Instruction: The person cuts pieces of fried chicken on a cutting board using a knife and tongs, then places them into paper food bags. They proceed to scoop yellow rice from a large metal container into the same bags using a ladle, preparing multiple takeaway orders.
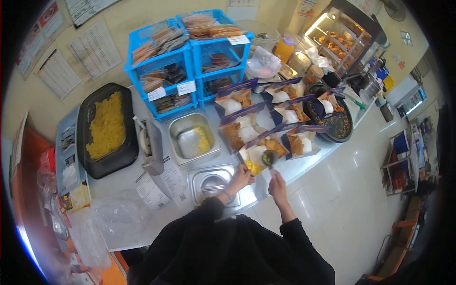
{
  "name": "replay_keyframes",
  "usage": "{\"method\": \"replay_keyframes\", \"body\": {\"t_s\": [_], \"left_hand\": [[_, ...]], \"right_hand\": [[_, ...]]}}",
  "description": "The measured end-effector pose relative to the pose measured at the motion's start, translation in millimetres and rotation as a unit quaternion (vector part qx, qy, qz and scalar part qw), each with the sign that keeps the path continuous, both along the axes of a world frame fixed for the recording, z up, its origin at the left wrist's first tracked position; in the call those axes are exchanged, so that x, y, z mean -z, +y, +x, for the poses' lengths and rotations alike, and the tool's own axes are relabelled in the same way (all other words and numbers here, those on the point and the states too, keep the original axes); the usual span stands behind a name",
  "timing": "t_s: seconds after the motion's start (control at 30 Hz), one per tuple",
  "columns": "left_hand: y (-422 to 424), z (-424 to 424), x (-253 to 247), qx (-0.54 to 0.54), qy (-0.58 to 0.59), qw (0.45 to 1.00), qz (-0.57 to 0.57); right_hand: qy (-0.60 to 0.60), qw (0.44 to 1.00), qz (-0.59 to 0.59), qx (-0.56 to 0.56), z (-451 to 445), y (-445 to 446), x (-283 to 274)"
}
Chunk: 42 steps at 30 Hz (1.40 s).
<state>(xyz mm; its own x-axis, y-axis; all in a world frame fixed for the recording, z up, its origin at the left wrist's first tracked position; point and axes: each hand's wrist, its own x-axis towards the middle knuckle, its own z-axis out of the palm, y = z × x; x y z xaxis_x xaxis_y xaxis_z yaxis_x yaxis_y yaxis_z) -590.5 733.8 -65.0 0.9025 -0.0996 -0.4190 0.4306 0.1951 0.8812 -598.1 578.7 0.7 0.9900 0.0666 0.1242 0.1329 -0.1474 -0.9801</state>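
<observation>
My right hand (278, 187) grips the handle of a metal serving spoon (269, 158), whose bowl is over an open paper food box (264, 171). With its fingers on the near left corner of that box, my left hand (243, 177) holds it. Inside lie a piece of fried chicken (272, 145), white rice (255, 154) and yellow food like scrambled egg (252, 166). More of this yellow food (202, 141) sits in a steel pan (177, 159) to the left. A steel lid (195, 175) lies below my left forearm.
Several filled boxes (298, 144) crowd the counter beyond, one resting on a dark stone mortar (336, 131). Left are a black tray of yellow rice (107, 124), a metal holder (152, 156) and printed slips (151, 192). Blue baskets (158, 80) of packets stand behind.
</observation>
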Motion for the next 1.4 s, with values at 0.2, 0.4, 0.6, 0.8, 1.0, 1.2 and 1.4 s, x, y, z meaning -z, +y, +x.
{"method": "replay_keyframes", "body": {"t_s": [0.2, 0.4, 0.6, 0.8, 1.0, 1.2, 1.4], "left_hand": [[93, -43, -109, -0.2, -0.296, 0.842, 0.403], [213, -10, -40, -0.431, -0.186, 0.761, 0.447], [215, 2, -33, -0.313, -0.243, 0.867, 0.302], [211, -16, -62, -0.343, -0.299, 0.821, 0.345], [203, -31, -108, -0.33, -0.29, 0.802, 0.405], [217, -25, -103, -0.369, -0.324, 0.793, 0.359], [216, -22, -145, -0.329, -0.306, 0.809, 0.379]], "right_hand": [[0.279, 0.911, 0.297, -0.063, -30, 46, -88], [-0.284, 0.864, -0.294, -0.293, 93, 189, -58], [-0.431, 0.579, -0.617, -0.313, 117, 239, -27], [-0.431, 0.621, -0.591, -0.282, 98, 225, -61], [-0.43, 0.626, -0.603, -0.246, 84, 221, -57], [-0.419, 0.655, -0.573, -0.259, 78, 225, -77], [-0.301, 0.736, -0.54, -0.276, 53, 229, -57]]}}
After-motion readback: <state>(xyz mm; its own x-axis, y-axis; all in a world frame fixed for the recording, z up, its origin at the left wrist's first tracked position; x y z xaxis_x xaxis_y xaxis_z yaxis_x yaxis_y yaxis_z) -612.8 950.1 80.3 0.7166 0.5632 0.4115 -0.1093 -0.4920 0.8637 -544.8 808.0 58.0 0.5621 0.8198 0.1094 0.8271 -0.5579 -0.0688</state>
